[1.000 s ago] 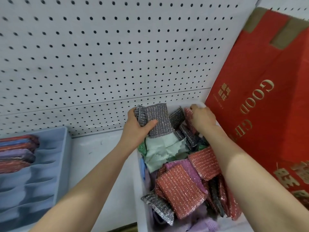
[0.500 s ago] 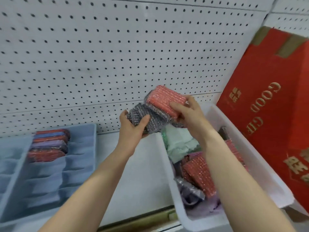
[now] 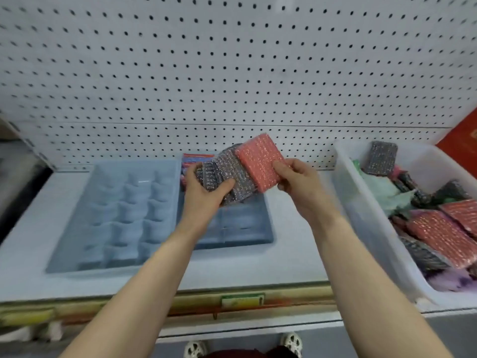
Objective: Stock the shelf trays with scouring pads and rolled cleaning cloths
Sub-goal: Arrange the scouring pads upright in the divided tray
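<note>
Left hand (image 3: pixel 206 195) grips grey pads (image 3: pixel 227 174), right hand (image 3: pixel 296 182) pinches red pad (image 3: pixel 258 161); I'd say fanned for slotting into tray (image 3: pixel 232 228).

Fanned grey scouring pads (image 3: pixel 227 177) and a red pad (image 3: pixel 259 161) held above the blue tray (image 3: pixel 124 218).

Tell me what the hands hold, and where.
Left hand grips grey glittery scouring pads at their lower ends; right hand pinches the red glittery scouring pad by its lower-right edge.

One camera on the person's head looks forward and down, close over the shelf (image 3: pixel 160 280), facing the white wall with holes (image 3: pixel 232 60).
</note>
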`<state>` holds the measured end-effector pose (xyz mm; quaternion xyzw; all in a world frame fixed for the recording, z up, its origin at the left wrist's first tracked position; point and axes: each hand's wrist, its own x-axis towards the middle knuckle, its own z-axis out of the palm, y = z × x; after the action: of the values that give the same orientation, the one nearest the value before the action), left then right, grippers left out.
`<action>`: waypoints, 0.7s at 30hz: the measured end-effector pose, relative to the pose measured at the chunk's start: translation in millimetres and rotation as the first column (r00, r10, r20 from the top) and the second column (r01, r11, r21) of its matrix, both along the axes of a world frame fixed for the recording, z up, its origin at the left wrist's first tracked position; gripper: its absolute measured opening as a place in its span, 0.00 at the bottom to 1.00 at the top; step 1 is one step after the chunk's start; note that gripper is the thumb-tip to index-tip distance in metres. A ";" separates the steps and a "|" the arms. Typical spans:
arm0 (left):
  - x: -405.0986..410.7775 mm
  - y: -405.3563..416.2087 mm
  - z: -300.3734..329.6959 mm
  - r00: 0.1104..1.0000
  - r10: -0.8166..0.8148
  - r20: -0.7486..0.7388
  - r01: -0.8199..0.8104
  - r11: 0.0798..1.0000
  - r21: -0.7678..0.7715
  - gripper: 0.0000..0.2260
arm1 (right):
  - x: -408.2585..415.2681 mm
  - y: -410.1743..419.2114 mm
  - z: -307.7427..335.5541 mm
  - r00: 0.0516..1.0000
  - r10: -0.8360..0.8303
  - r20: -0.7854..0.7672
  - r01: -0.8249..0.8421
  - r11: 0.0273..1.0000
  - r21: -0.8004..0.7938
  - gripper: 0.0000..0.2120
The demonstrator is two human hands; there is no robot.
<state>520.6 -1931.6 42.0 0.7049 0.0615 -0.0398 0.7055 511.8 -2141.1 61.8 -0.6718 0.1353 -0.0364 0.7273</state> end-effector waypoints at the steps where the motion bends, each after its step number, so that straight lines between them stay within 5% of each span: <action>1: 1.1 17.9 -4.0 0.999 0.043 0.011 -0.043 0.999 0.005 0.39 | 2.0 13.6 -2.5 0.999 -0.026 0.020 0.025 0.998 0.049 0.05; 4: 1.8 64.7 -6.3 0.983 0.180 0.016 -0.180 0.983 -0.035 0.34 | 7.7 48.4 -10.8 0.998 -0.051 0.047 0.048 0.996 0.074 0.09; 8: 2.8 111.7 -10.9 0.955 0.297 -0.007 -0.295 0.945 -0.139 0.29 | 15.5 82.5 -25.3 0.993 0.033 0.118 0.001 0.962 -0.274 0.08; 10: 3.2 126.7 -13.0 0.946 0.325 -0.009 -0.323 0.935 -0.145 0.30 | 23.5 93.5 -34.3 0.983 0.135 0.125 -0.045 0.837 -0.546 0.08; 13: 1.1 138.5 -17.0 0.936 0.350 -0.028 -0.350 0.922 -0.164 0.30 | 32.4 105.4 -48.3 0.954 0.288 0.079 -0.084 0.512 -0.855 0.08; 15: -2.1 141.5 -16.3 0.932 0.360 -0.027 -0.360 0.918 -0.168 0.30 | 36.0 111.3 -55.3 0.946 0.323 0.044 -0.089 0.386 -0.918 0.09; 21: -1.2 150.0 -15.5 0.936 0.352 -0.020 -0.351 0.923 -0.161 0.30 | 52.9 126.1 -60.2 0.942 0.328 0.069 -0.053 0.350 -0.935 0.10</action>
<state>519.4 -1781.6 26.5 0.6229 0.1801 0.0857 0.7565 564.7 -2015.1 1.6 -0.9629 -0.0787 -0.1026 0.2367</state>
